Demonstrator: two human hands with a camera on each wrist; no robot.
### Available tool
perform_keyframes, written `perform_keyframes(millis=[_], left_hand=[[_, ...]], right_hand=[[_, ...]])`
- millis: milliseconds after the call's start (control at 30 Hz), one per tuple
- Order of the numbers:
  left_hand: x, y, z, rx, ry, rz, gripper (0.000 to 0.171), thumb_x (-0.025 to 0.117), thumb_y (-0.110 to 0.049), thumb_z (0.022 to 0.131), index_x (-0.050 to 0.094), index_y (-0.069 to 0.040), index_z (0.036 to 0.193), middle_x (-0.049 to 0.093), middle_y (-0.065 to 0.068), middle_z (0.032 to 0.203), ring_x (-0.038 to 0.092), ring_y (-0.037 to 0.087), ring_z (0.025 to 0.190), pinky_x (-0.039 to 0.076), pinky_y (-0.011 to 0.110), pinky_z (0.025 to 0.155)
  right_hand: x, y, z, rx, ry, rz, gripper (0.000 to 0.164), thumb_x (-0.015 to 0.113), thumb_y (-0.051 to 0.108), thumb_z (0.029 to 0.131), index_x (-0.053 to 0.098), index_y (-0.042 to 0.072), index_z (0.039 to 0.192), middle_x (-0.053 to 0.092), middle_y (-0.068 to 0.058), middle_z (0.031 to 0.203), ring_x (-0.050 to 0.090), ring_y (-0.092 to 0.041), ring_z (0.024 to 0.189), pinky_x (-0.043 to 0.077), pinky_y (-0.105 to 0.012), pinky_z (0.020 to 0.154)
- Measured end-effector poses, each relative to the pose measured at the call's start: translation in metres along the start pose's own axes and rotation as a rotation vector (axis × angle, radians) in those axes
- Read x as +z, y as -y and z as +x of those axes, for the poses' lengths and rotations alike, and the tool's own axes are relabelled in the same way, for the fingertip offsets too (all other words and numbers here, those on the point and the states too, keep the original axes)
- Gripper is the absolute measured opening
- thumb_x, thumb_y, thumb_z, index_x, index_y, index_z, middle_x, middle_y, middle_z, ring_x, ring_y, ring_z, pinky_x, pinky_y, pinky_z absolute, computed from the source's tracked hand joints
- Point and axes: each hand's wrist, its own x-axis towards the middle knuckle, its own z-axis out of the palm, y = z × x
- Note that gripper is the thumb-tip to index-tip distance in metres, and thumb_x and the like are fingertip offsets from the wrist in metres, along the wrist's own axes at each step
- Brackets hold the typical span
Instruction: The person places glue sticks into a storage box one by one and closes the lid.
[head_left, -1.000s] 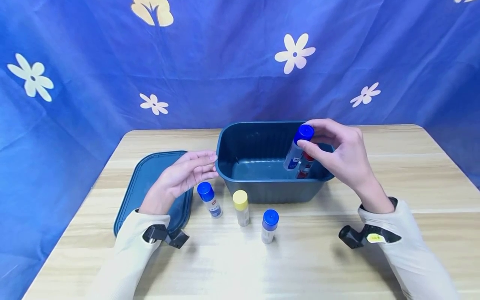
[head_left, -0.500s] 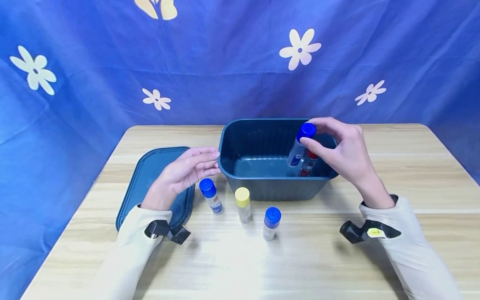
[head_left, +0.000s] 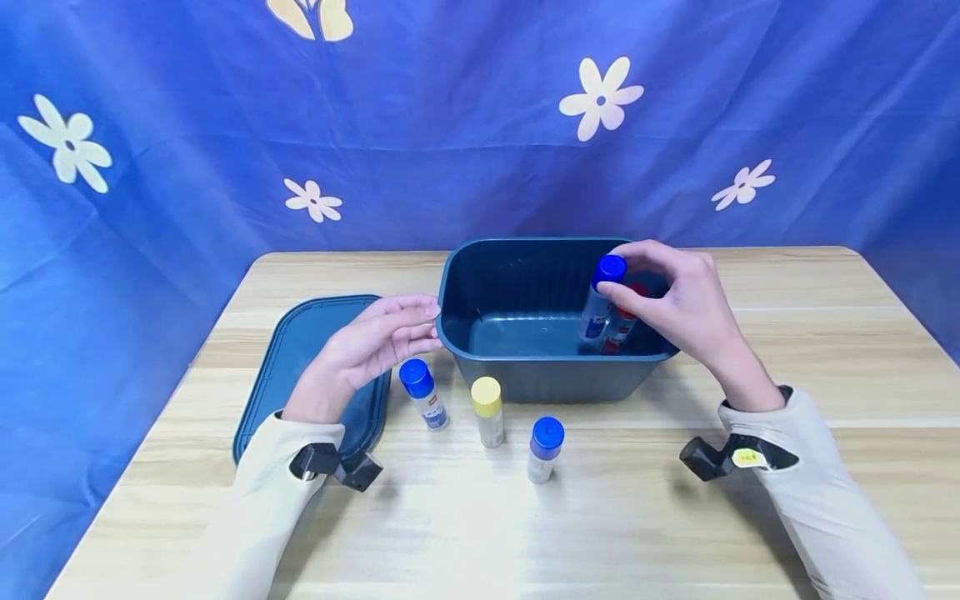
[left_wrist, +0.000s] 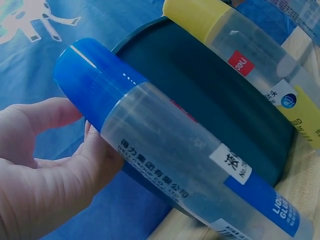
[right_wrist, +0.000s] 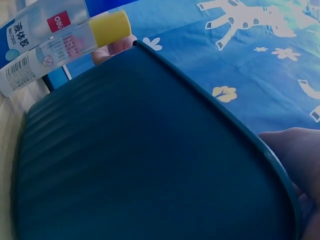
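Observation:
My right hand (head_left: 678, 300) pinches the blue cap of a liquid glue bottle (head_left: 597, 312) between thumb and fingers, inside the right end of a dark green plastic box (head_left: 555, 381). Beside it in the box stands a red-capped glue bottle (head_left: 621, 325), partly hidden; another red cap shows behind. In the right wrist view the box wall (right_wrist: 150, 150) hides the held bottle. At the box's left end, my left hand (head_left: 382, 342) touches the rim from outside with relaxed fingers. Close to that hand is a blue-capped glue bottle (left_wrist: 170, 145), standing on the table.
A yellow-capped glue bottle (head_left: 489, 412) and another blue-capped one (head_left: 544, 450) stand in front of the box. The green lid (head_left: 300, 350) lies on the wooden table (head_left: 615, 517), partly under my left arm. A blue flowered cloth (head_left: 465, 125) hangs behind.
The glue bottle in my right hand has come slightly lower in the box and stands more upright. My left hand stays at the rim. The head view has shifted a little.

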Motion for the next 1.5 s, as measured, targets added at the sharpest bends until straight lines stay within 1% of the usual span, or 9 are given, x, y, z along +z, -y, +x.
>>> perform_keyframes(millis=[100, 300, 533, 633, 800, 933, 1067, 1367, 1500], left_hand=[[0.0, 0.0, 0.001, -0.003, -0.008, 0.001, 0.016, 0.048, 0.002, 0.098, 0.061, 0.001, 0.107, 0.066, 0.01, 0.094, 0.065, 0.017, 0.084, 0.056, 0.029, 0.086], [0.001, 0.0, 0.001, -0.007, -0.014, -0.004, 0.016, 0.047, 0.003, 0.099, 0.061, 0.002, 0.107, 0.066, 0.01, 0.093, 0.065, 0.017, 0.083, 0.056, 0.029, 0.085], [0.0, 0.001, 0.0, -0.017, -0.006, -0.005, 0.018, 0.045, 0.004, 0.099, 0.06, 0.003, 0.109, 0.066, 0.01, 0.092, 0.066, 0.016, 0.083, 0.056, 0.029, 0.085], [0.0, 0.001, -0.001, -0.019, -0.005, -0.004, 0.018, 0.044, 0.004, 0.099, 0.059, 0.003, 0.109, 0.066, 0.009, 0.092, 0.066, 0.016, 0.082, 0.057, 0.028, 0.084], [0.0, 0.001, 0.0, -0.018, -0.007, -0.003, 0.016, 0.046, 0.004, 0.098, 0.059, 0.003, 0.108, 0.066, 0.009, 0.092, 0.066, 0.016, 0.082, 0.057, 0.028, 0.084], [-0.001, 0.002, 0.0, -0.003, 0.006, 0.003, 0.015, 0.049, 0.002, 0.098, 0.061, 0.001, 0.106, 0.066, 0.009, 0.092, 0.066, 0.016, 0.083, 0.057, 0.029, 0.085], [-0.002, 0.003, 0.001, 0.003, 0.014, 0.011, 0.014, 0.05, 0.0, 0.099, 0.063, 0.0, 0.104, 0.067, 0.008, 0.092, 0.065, 0.016, 0.083, 0.056, 0.029, 0.085], [-0.004, 0.003, 0.004, -0.026, 0.006, -0.006, 0.016, 0.047, 0.003, 0.099, 0.061, -0.001, 0.105, 0.068, 0.008, 0.09, 0.067, 0.016, 0.082, 0.057, 0.029, 0.083], [-0.005, 0.003, 0.005, -0.027, 0.002, 0.005, 0.017, 0.045, 0.003, 0.099, 0.061, -0.001, 0.105, 0.067, 0.008, 0.09, 0.066, 0.016, 0.082, 0.057, 0.03, 0.084]], right_hand=[[0.0, -0.002, 0.0, 0.008, 0.039, -0.009, 0.029, 0.079, 0.017, 0.082, 0.07, 0.01, 0.108, 0.071, -0.005, 0.095, 0.064, -0.017, 0.083, 0.051, -0.019, 0.069], [0.001, -0.006, 0.001, -0.011, 0.097, -0.019, 0.028, 0.079, 0.016, 0.081, 0.07, 0.009, 0.106, 0.072, -0.004, 0.092, 0.067, -0.015, 0.079, 0.052, -0.017, 0.067], [0.002, -0.007, 0.003, -0.002, 0.193, -0.036, 0.03, 0.078, 0.019, 0.083, 0.068, 0.009, 0.11, 0.071, -0.006, 0.095, 0.068, -0.02, 0.086, 0.052, -0.016, 0.072], [0.002, -0.008, 0.005, -0.007, 0.232, -0.044, 0.032, 0.077, 0.019, 0.084, 0.067, 0.009, 0.112, 0.071, -0.007, 0.098, 0.069, -0.021, 0.088, 0.053, -0.018, 0.074], [0.002, -0.011, 0.009, -0.038, 0.262, -0.052, 0.031, 0.078, 0.017, 0.083, 0.067, 0.009, 0.11, 0.071, -0.005, 0.097, 0.069, -0.02, 0.088, 0.055, -0.022, 0.074], [0.001, -0.011, 0.014, -0.04, 0.279, -0.031, 0.03, 0.078, 0.018, 0.083, 0.067, 0.01, 0.11, 0.072, -0.005, 0.097, 0.069, -0.02, 0.088, 0.058, -0.033, 0.077], [0.002, -0.012, 0.02, -0.019, 0.313, -0.002, 0.029, 0.077, 0.021, 0.084, 0.067, 0.009, 0.109, 0.072, -0.006, 0.098, 0.069, -0.023, 0.091, 0.058, -0.042, 0.079], [0.005, -0.015, 0.025, -0.056, 0.411, -0.044, 0.025, 0.075, 0.012, 0.085, 0.067, 0.006, 0.107, 0.072, -0.005, 0.097, 0.068, -0.022, 0.094, 0.056, -0.043, 0.075], [0.005, -0.014, 0.025, -0.061, 0.439, -0.067, 0.025, 0.076, 0.011, 0.084, 0.067, 0.005, 0.107, 0.072, -0.006, 0.098, 0.068, -0.023, 0.094, 0.056, -0.042, 0.078]])
